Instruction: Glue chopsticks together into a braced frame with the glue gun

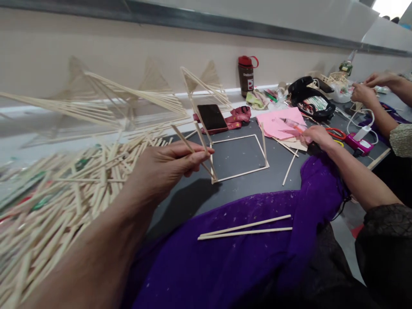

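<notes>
My left hand (pixel 180 159) pinches a thin wooden stick (pixel 183 138) between thumb and fingers, slanting down to the near left corner of a square stick frame (pixel 240 173). That frame lies flat on the grey table, with thin sticks rising from its corners. Another upright stick (pixel 200 136) passes close by my fingertips. My right hand (pixel 318 138) is closed at the near right edge of a pink sheet (pixel 273 122), around something with a dark part below the fingers; its kind is unclear. Two loose sticks (pixel 247 232) rest on the purple cloth (pixel 231 266) over my lap.
A large pile of sticks (pixel 93 189) covers the left side. Behind the frame are a phone (pixel 211 116), a red lanyard (pixel 240 116) and a bottle (pixel 246 77). A black pouch (pixel 313 103) and a magenta power adapter (pixel 358 143) sit right, near another person's hands (pixel 367 92).
</notes>
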Demonstrator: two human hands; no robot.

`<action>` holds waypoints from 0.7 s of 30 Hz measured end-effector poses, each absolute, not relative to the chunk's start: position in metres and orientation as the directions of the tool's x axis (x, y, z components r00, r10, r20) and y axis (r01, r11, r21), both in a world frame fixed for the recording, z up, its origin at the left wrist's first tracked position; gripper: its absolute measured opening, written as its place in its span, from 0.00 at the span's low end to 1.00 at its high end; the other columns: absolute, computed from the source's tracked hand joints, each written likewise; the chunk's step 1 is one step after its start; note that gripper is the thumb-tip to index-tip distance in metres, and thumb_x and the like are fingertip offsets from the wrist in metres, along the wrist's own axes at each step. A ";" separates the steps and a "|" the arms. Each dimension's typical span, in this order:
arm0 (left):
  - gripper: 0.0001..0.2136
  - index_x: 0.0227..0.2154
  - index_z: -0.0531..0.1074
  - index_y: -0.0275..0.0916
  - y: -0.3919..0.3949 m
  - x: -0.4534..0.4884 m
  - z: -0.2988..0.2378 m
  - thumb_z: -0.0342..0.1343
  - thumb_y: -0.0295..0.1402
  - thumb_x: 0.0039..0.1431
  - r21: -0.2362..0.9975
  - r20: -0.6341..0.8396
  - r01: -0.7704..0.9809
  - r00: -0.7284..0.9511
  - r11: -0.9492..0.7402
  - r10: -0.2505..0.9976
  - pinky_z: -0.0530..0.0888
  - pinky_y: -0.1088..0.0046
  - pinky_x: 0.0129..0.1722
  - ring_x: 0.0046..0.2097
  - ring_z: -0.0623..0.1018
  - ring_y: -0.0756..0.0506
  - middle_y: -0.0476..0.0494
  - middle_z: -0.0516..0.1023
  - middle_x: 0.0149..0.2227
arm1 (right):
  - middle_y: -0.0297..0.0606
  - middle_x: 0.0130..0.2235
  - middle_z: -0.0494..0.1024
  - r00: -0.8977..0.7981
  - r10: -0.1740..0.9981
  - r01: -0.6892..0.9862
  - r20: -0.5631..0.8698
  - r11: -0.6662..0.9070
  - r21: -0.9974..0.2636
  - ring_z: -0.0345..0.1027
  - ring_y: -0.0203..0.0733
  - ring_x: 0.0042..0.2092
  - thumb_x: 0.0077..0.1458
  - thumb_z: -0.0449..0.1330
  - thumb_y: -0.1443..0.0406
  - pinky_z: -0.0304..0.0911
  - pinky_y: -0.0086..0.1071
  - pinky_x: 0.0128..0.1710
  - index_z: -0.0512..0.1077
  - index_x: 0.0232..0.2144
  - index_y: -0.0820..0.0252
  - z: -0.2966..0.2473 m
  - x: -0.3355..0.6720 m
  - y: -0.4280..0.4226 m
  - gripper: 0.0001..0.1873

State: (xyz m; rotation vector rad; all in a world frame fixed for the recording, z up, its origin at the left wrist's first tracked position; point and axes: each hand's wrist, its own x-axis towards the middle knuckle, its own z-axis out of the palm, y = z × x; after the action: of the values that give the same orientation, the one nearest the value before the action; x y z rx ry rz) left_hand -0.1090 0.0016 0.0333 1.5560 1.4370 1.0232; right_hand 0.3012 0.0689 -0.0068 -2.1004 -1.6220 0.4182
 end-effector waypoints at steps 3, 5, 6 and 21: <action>0.04 0.25 0.83 0.43 0.003 -0.110 0.033 0.65 0.36 0.46 0.921 0.064 0.383 0.028 -0.070 0.998 0.62 0.70 0.25 0.25 0.68 0.50 0.50 0.79 0.27 | 0.44 0.31 0.81 0.295 0.955 0.655 -0.001 -0.204 -0.727 0.72 0.41 0.29 0.57 0.56 0.64 0.62 0.32 0.25 0.74 0.29 0.60 -0.006 0.305 0.061 0.09; 0.05 0.25 0.84 0.44 0.005 -0.111 0.031 0.65 0.37 0.46 0.921 0.081 0.379 0.030 -0.087 0.996 0.63 0.70 0.25 0.24 0.68 0.50 0.49 0.80 0.27 | 0.45 0.35 0.83 0.310 0.950 0.571 0.020 -0.169 -0.803 0.73 0.39 0.30 0.55 0.58 0.64 0.61 0.31 0.24 0.74 0.33 0.61 -0.004 0.302 0.059 0.06; 0.05 0.25 0.84 0.44 0.006 -0.111 0.031 0.65 0.37 0.45 0.922 0.091 0.375 0.033 -0.096 0.995 0.63 0.70 0.25 0.24 0.68 0.50 0.49 0.80 0.28 | 0.44 0.36 0.83 0.330 0.942 0.530 0.061 -0.131 -0.838 0.73 0.39 0.30 0.54 0.59 0.65 0.62 0.31 0.25 0.74 0.36 0.61 -0.003 0.300 0.059 0.07; 0.05 0.29 0.86 0.38 -0.003 -0.103 0.037 0.66 0.33 0.53 0.906 0.177 0.379 0.070 -0.190 0.982 0.64 0.73 0.24 0.24 0.67 0.53 0.46 0.82 0.27 | 0.41 0.43 0.84 0.166 0.885 0.317 0.436 0.371 -0.873 0.77 0.52 0.30 0.55 0.65 0.60 0.68 0.51 0.30 0.83 0.36 0.39 0.055 0.256 -0.065 0.08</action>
State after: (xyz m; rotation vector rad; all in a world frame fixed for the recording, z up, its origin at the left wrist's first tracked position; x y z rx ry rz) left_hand -0.1031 -0.0033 0.0372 1.6603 1.3729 1.1091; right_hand 0.2556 -0.0648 0.0552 -1.1798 -1.3979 0.5794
